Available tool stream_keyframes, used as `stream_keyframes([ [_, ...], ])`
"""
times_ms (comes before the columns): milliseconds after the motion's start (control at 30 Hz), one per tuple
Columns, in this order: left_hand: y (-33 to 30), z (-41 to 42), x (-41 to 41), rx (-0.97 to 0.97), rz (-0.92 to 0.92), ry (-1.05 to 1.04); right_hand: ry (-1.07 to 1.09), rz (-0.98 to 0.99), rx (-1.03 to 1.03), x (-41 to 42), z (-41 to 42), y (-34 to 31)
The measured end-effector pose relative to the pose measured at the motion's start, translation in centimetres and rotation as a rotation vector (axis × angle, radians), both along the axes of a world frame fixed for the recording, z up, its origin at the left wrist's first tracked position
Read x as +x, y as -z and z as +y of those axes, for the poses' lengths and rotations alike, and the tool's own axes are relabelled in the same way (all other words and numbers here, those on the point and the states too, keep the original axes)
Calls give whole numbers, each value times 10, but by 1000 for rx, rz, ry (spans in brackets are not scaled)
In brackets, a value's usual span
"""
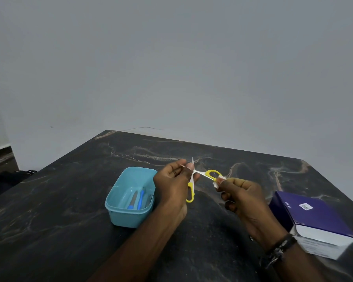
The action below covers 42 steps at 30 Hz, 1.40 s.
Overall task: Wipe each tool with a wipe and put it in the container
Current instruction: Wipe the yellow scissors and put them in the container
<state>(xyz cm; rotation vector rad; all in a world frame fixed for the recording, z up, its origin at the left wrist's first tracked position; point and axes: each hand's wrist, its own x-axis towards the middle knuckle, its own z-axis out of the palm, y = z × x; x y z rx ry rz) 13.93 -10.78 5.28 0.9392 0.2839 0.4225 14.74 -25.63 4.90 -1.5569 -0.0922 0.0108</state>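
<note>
Yellow-handled scissors [209, 173] are spread open above the dark table. My left hand [174, 181] pinches them near the blades, with one blade tip poking up past my thumb and one handle loop hanging below my palm. My right hand [239, 195] pinches a small white wipe [218, 181] against the other handle loop. Left of my hands stands a light blue container [118, 212]; several blue-handled tools [138, 199] lie inside it.
A purple and white box [314, 218] sits at the right near the table's [59, 200] edge. A plain grey wall rises behind the table. Dark objects lie on the floor at the far left.
</note>
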Motion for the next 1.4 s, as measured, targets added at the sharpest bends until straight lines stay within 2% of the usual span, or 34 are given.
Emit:
stream_keyframes([
  [100, 2, -6, 0, 24, -4, 26, 7, 24, 41, 0, 3, 0],
  [233, 2, -15, -7, 97, -25, 182, 87, 20, 162, 3, 0, 1],
  [333, 4, -22, -11, 154, -59, 239, 93, 41, 155, 2, 2, 3],
  [533, 6, -19, -7, 288, -55, 109, -2, 57, 52, -4, 15, 9],
  [700, 8, -16, -4, 384, -53, 79, -37, 34, -26, -7, 19, 13],
  [967, 9, -13, -3, 528, -63, 89, 21, -52, -102, -7, 16, 9],
  [1167, 12, -13, -5, 515, -45, 281, 30, -104, -106, -3, 5, 5],
  [1400, 10, -9, -5, 417, -46, 200, -18, -116, -191, -1, 4, 4],
])
